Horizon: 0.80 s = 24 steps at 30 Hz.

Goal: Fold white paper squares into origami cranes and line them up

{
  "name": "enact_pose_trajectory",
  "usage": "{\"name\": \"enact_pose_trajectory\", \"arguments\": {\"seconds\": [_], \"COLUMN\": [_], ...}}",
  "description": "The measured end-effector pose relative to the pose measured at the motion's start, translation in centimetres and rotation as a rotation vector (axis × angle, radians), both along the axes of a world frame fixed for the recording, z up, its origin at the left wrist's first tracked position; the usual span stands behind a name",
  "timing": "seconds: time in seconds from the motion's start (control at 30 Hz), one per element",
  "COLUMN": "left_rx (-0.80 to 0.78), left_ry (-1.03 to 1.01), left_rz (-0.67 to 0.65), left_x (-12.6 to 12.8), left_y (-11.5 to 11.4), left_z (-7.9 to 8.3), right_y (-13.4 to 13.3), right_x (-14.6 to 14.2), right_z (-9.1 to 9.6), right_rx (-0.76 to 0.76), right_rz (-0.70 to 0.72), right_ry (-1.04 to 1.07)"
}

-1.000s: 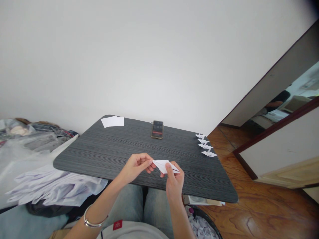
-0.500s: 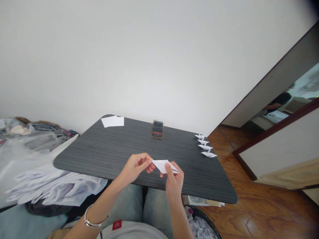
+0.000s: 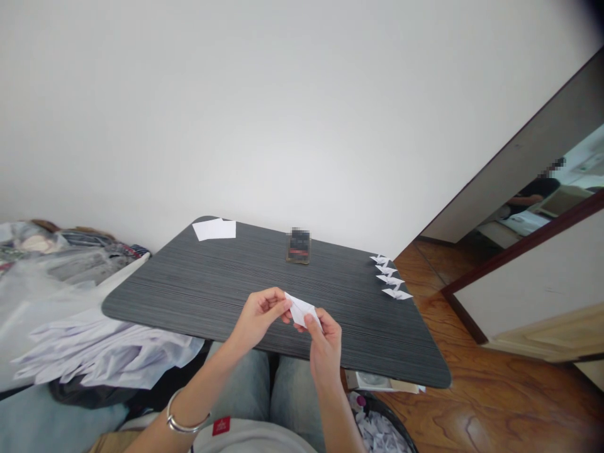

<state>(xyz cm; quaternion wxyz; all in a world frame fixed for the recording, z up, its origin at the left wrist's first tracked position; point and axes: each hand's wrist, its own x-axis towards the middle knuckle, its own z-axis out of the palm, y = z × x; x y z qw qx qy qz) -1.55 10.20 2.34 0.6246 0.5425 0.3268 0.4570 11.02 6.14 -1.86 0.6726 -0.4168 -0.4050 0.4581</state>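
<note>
A small piece of folded white paper (image 3: pixel 302 309) is held between both hands above the front part of the dark table (image 3: pixel 226 277). My left hand (image 3: pixel 262 313) pinches its left end between thumb and fingers. On the other side, my right hand (image 3: pixel 324 340) grips the right end, thumb on top and fingers beneath. Part of the paper is hidden under the fingers. Several folded paper cranes (image 3: pixel 396 293) stand in a row along the table's right edge.
White paper sheets (image 3: pixel 214 229) lie at the back left of the table, and a phone (image 3: pixel 299 246) at the back middle. White cloth (image 3: pixel 108 349) and plastic are piled at left. A bin of crumpled paper (image 3: pixel 380 431) sits below right. A person (image 3: pixel 533 192) shows beyond the doorway.
The folded paper has turned in my hands: its pointed shape now shows a broader, shorter face. My right hand has shifted slightly left, closer to my left hand.
</note>
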Motion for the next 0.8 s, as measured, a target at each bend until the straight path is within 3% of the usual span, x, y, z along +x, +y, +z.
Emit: {"name": "enact_pose_trajectory", "arguments": {"seconds": [0.13, 0.3, 0.53, 0.8], "left_rx": [0.025, 0.05, 0.083, 0.051], "left_ry": [0.011, 0.042, 0.148, 0.217], "left_rz": [0.063, 0.051, -0.011, -0.197], "left_x": [0.1, 0.4, 0.6, 0.4], "left_y": [0.0, -0.1, -0.2, -1.1], "left_z": [0.2, -0.2, -1.1, 0.1], "right_y": [0.1, 0.2, 0.0, 0.2], "right_x": [0.2, 0.4, 0.3, 1.5], "right_z": [0.2, 0.7, 0.5, 1.1], "right_rx": [-0.001, 0.026, -0.093, -0.084], "right_rz": [0.06, 0.069, 0.056, 0.043], "right_ry": [-0.02, -0.11, -0.095, -0.037]}}
